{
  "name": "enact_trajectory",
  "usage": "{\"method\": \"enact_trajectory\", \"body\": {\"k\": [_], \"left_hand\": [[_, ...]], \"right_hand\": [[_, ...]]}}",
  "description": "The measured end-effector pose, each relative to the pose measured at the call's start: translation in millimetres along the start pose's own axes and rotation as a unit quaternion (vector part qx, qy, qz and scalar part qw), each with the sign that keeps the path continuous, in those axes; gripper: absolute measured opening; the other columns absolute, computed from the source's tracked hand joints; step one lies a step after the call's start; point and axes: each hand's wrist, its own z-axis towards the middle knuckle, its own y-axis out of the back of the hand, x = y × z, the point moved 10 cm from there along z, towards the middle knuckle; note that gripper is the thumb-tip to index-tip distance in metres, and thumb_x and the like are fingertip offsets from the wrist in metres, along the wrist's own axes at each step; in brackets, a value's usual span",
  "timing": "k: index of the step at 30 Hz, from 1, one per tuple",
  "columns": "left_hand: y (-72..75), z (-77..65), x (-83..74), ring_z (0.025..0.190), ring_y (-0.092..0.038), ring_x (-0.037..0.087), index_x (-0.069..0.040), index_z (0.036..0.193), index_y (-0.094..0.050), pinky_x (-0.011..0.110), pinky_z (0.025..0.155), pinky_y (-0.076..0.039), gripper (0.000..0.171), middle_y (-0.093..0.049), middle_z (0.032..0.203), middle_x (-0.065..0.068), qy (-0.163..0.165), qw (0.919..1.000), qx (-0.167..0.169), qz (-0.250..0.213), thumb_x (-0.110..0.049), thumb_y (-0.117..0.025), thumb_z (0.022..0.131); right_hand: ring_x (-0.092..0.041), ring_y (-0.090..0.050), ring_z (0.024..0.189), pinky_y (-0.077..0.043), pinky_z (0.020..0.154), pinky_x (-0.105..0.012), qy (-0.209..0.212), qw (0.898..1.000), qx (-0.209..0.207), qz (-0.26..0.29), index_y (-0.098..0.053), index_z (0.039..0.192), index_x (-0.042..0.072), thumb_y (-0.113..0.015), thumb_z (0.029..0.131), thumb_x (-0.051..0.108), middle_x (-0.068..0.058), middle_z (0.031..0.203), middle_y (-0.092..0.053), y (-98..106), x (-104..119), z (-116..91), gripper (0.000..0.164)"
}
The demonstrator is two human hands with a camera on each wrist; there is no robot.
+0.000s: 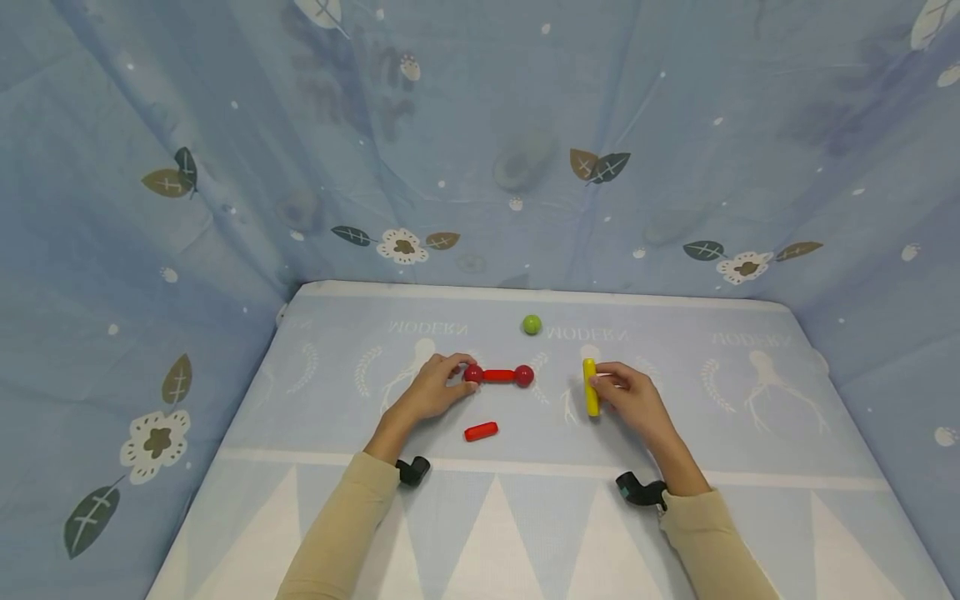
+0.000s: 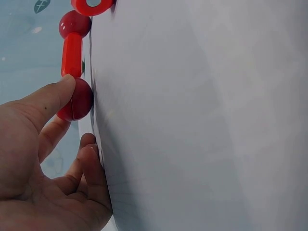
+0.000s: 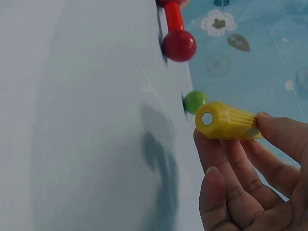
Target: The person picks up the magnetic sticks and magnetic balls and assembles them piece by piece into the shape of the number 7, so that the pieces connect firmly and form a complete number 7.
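My left hand (image 1: 433, 388) pinches a dark red ball (image 2: 82, 99) between thumb and fingers. That ball sits at one end of a red ribbed rod (image 1: 498, 376), with a second dark red ball (image 1: 523, 376) at the other end, all in a line on the table. To the right, my right hand (image 1: 628, 393) grips a yellow rod (image 1: 590, 388) between thumb and fingertips. In the right wrist view the rod's near end shows a round silver disc (image 3: 207, 119). A loose red rod (image 1: 481, 431) lies on the table between the hands, nearer to me.
A green ball (image 1: 532, 324) rests toward the back of the table (image 1: 540, 450), beyond the joined red pieces. Blue patterned cloth (image 1: 480, 150) hangs behind the table and along both sides. Black wrist camera mounts (image 1: 414, 472) stick out beside each wrist.
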Motion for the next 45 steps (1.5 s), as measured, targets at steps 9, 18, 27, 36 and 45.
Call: {"method": "enact_trajectory", "body": {"k": [9, 18, 27, 36, 45], "left_hand": [[-0.2, 0.6, -0.4, 0.105, -0.052, 0.024, -0.023, 0.127, -0.064, 0.043, 0.085, -0.048, 0.037, -0.055, 0.111, 0.008, -0.004, 1.0, 0.001, 0.0, -0.027, -0.075, 0.092], [-1.8, 1.6, 2.3, 0.105, -0.052, 0.023, -0.024, 0.127, -0.064, 0.042, 0.086, -0.048, 0.038, -0.054, 0.111, 0.007, 0.002, 1.0, 0.002, 0.005, -0.028, -0.075, 0.092], [-0.7, 1.3, 0.4, 0.105, -0.053, 0.025, -0.023, 0.126, -0.064, 0.043, 0.087, -0.047, 0.037, -0.055, 0.111, 0.008, -0.003, 1.0, -0.001, 0.004, -0.026, -0.076, 0.092], [-1.4, 2.1, 1.7, 0.105, -0.052, 0.024, -0.023, 0.126, -0.064, 0.042, 0.086, -0.048, 0.036, -0.054, 0.111, 0.008, -0.002, 1.0, -0.001, 0.005, -0.025, -0.076, 0.092], [-1.2, 0.7, 0.0, 0.106, -0.053, 0.025, -0.023, 0.127, -0.063, 0.043, 0.086, -0.048, 0.037, -0.054, 0.111, 0.008, 0.001, 1.0, 0.0, 0.004, -0.025, -0.075, 0.092]], "right_hand": [[-0.023, -0.066, 0.08, -0.053, 0.068, -0.031, 0.006, 0.999, 0.02, 0.038, -0.063, 0.125, -0.002, -0.069, 0.097, 0.02, -0.016, 0.103, -0.071, -27.3, 6.6, 1.2, 0.036], [-0.023, -0.068, 0.081, -0.053, 0.073, -0.031, 0.001, 0.998, 0.025, 0.05, -0.064, 0.125, -0.002, -0.068, 0.097, 0.017, -0.014, 0.101, -0.072, -44.8, 11.0, 1.7, 0.033], [-0.029, -0.07, 0.078, -0.053, 0.063, -0.03, -0.005, 0.995, 0.04, 0.089, -0.062, 0.122, -0.004, -0.067, 0.098, 0.015, -0.015, 0.098, -0.073, -63.6, 12.8, 1.1, 0.031], [-0.035, -0.072, 0.079, -0.054, 0.054, -0.033, -0.058, 0.988, 0.07, 0.125, -0.061, 0.119, -0.005, -0.068, 0.097, 0.016, -0.016, 0.096, -0.074, -90.4, 7.9, -0.5, 0.032], [-0.024, -0.068, 0.062, -0.035, 0.039, -0.024, -0.084, 0.988, 0.075, 0.11, -0.064, 0.111, 0.001, -0.071, 0.094, 0.022, -0.011, 0.084, -0.074, -105.5, 3.7, -1.5, 0.028]]}}
